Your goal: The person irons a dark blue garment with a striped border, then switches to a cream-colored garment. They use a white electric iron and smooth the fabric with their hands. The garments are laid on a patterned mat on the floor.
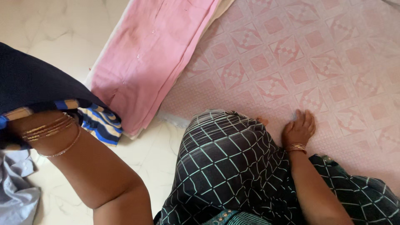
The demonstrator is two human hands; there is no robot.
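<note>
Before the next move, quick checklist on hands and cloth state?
1. Right hand flat on the pink patterned quilted mat, fingers spread: ok.
2. Left hand visible: not ok; it is hidden under the dark navy cloth with blue and yellow striped border, only the bangled wrist shows.
3. Left grip on that cloth: cannot tell.
4. Folded plain pink fabric lying flat, its right edge overlapping the mat's edge: ok.
5. Right hand apart from the pink fabric: ok.
6. Pale grey garment on the marble floor at lower left, untouched: ok.
</note>
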